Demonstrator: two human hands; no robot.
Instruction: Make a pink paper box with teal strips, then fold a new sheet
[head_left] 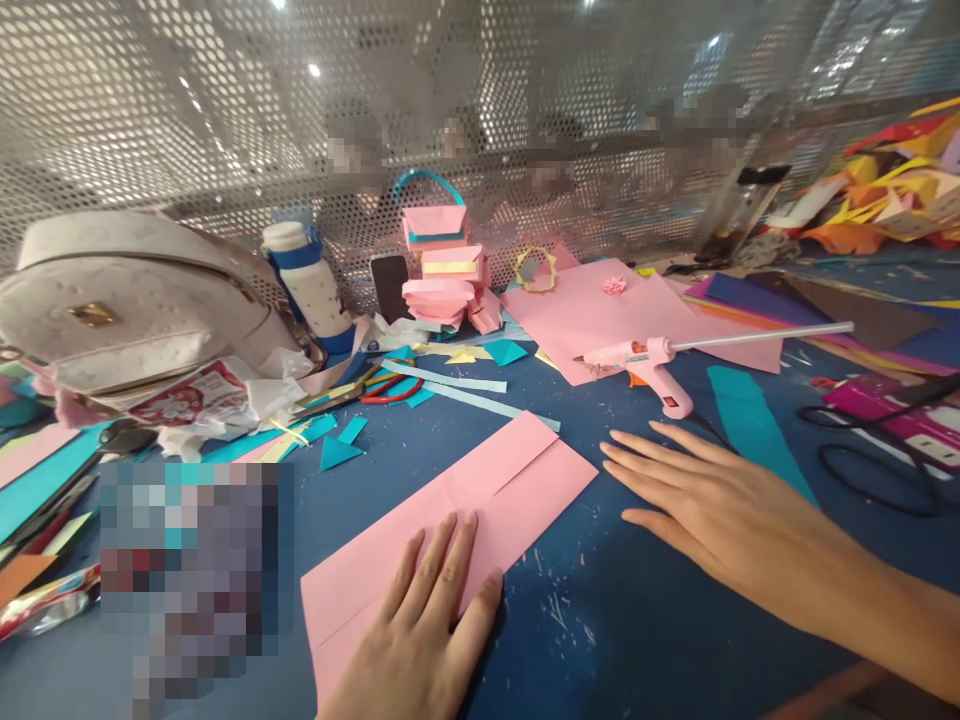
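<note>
A folded sheet of pink paper [517, 465] lies slantwise on the blue table, with a folded-over flap at its far end. My left hand [431, 620] rests flat on its near half, fingers stretched out. To the right of the paper, my right hand [697, 500] is held with fingers extended and nothing in it; its fingertips are just beside the paper's right corner. Beyond that hand lies a pink hot glue gun [649, 365] with a long glue stick out of its back. A teal paper strip [754, 425] is partly behind my right hand.
Red-handled scissors [390, 388] and pale blue strips [480, 400] lie past the paper. Small pink paper boxes [446, 280] are stacked near the mesh wall. A white backpack [135, 320] and a bottle [311, 285] stand left; a magenta power strip [892, 420] with black cable is right.
</note>
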